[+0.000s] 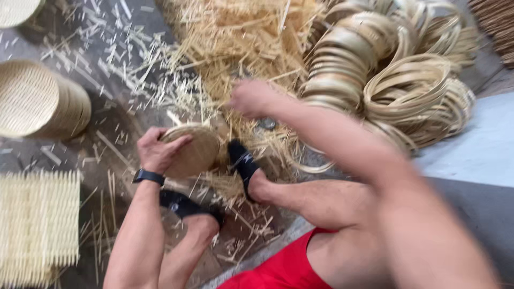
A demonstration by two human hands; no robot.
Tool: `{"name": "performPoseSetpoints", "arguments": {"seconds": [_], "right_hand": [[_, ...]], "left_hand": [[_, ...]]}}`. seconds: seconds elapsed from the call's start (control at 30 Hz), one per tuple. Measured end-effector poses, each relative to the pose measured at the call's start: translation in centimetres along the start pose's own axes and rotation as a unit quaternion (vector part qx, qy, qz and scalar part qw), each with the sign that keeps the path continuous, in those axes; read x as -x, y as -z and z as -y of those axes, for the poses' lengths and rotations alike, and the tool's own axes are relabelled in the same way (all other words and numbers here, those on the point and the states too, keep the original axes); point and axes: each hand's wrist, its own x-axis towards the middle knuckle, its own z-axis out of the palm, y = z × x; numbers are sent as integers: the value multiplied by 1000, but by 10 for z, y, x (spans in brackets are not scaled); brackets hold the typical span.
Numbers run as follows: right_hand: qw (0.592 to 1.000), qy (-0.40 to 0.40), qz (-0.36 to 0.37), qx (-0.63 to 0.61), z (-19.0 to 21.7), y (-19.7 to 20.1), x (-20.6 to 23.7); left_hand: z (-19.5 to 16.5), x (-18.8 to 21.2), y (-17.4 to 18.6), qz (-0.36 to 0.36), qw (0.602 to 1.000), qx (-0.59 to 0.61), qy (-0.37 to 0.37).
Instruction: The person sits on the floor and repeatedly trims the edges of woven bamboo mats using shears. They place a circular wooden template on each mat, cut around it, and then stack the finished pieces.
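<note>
My left hand [157, 149] grips a round woven bamboo tray [195, 152] by its near rim, holding it tilted just above the floor in front of my feet. My right hand [251, 98] is blurred and reaches out over the pile of bamboo shavings [241, 37]; its fingers look curled, and I cannot tell whether anything is in it. A dark watch band sits on my left wrist. Both feet wear black sandals [243, 163] below the tray.
A stack of finished woven trays [40, 99] lies on its side at the left. A square woven mat [37, 225] sits at lower left. Several coiled bamboo hoops [407, 80] are piled at upper right. Loose splinters cover the grey floor.
</note>
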Motion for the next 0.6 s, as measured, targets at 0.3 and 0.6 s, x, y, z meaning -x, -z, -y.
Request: {"name": "performPoseSetpoints", "arguments": {"seconds": [0.3, 0.6], "right_hand": [[985, -126, -70, -95, -103, -98, 2], [939, -249, -194, -136, -124, -197, -106]], "left_hand": [[-33, 112, -51, 38, 934, -262, -240], [-25, 68, -91, -68, 974, -127, 174]]}}
